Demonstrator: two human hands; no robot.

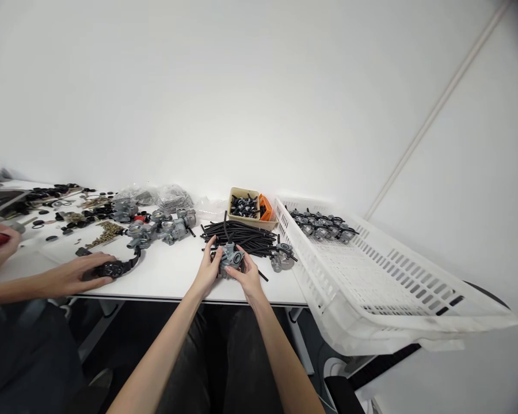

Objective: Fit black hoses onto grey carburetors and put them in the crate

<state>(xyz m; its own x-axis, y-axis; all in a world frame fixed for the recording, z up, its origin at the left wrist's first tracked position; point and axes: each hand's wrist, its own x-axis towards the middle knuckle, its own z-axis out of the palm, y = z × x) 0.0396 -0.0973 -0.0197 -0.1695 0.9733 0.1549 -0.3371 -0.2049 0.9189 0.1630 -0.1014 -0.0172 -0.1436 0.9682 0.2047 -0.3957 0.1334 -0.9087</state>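
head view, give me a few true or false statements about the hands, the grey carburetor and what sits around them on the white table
1. Both hands, left hand and right hand, hold one grey metal carburetor. True.
2. The large white slotted plastic crate is packed full of carburetors. False: only a small cluster lies at its far end.
3. A pile of thin black rubber hoses lies just behind the held carburetor. True.
4. The small beige plastic tub holds brass screws. False: it holds small black parts.
5. Another person's hand rests on the white table to the left, over a black part. True.
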